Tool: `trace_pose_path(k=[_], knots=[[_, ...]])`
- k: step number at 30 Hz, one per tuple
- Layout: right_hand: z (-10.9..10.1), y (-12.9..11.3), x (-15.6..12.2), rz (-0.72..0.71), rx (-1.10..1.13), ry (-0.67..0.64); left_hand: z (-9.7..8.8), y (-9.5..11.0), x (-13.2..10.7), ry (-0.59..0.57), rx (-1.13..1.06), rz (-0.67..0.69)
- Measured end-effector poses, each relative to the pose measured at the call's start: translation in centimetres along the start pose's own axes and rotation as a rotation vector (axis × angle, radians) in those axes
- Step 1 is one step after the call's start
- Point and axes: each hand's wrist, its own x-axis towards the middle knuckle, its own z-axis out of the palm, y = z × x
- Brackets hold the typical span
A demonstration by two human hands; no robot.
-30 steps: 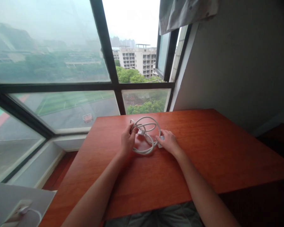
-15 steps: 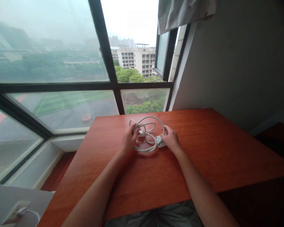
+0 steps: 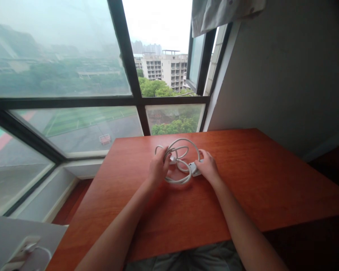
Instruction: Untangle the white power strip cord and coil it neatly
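A white power cord (image 3: pixel 182 181) lies in loose loops near the far edge of the wooden table. My left hand (image 3: pixel 158 164) is closed around several strands on the left side of the coil. Just right of those fingers shows the cord's white plug (image 3: pixel 173 160). A white block (image 3: pixel 194 169), which looks like the socket end of an extension cord, is on the right of the loops. My right hand (image 3: pixel 208 165) is closed on this block, its fingers covering the right part. One strand arches from the left hand over to the right hand.
The reddish-brown table (image 3: pixel 260 180) reaches to the window (image 3: pixel 172 101) at the back. A casement stands open under a grey curtain (image 3: pixel 226 15). At lower left, a wall socket (image 3: pixel 24 250) has a white plug in it. A grey wall (image 3: pixel 271 82) rises at right.
Both hands and the cord appear slightly further right, as does the whole view. My left hand has turned a little around the strands; both hands keep their hold.
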Motion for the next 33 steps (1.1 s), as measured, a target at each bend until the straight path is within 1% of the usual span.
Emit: trace_pose_path(k=[4,6,7,11,16,19,22,25,27,29,33], knots=[[-0.3,0.3,0.3,0.008,0.256,0.063,0.0,0.2,0.1,-0.042,-0.039,0.002],[-0.5,0.3,0.3,-0.005,0.315,0.074,0.0,0.2,0.1,-0.05,-0.044,0.015],[-0.6,0.3,0.4,-0.02,0.308,0.074,0.0,0.3,0.1,-0.049,-0.041,0.024],[-0.7,0.4,0.5,-0.066,0.151,0.041,0.2,0.6,-0.1,-0.031,0.018,0.05],[-0.8,0.6,0.4,-0.055,-0.136,-0.052,0.5,1.1,-0.4,-0.001,0.092,0.006],[-1.6,0.2,0.0,-0.021,-0.292,-0.104,0.3,1.2,-0.3,0.037,0.126,-0.041],[-3.0,-0.5,-0.3,0.078,-0.386,-0.13,-0.2,1.1,0.0,0.084,0.152,-0.06],[-3.8,-1.2,-0.4,0.174,-0.404,-0.167,-0.6,0.9,0.1,0.138,0.184,-0.066],[-3.7,-1.3,-0.5,0.183,-0.385,-0.201,-0.7,0.7,0.2,0.157,0.197,-0.069],[-3.1,-1.2,-0.4,0.168,-0.355,-0.204,-0.7,0.5,0.2,0.155,0.191,-0.057],[-1.3,-0.7,-0.3,0.131,-0.277,-0.113,-0.2,0.7,-0.1,0.096,0.132,0.012]])
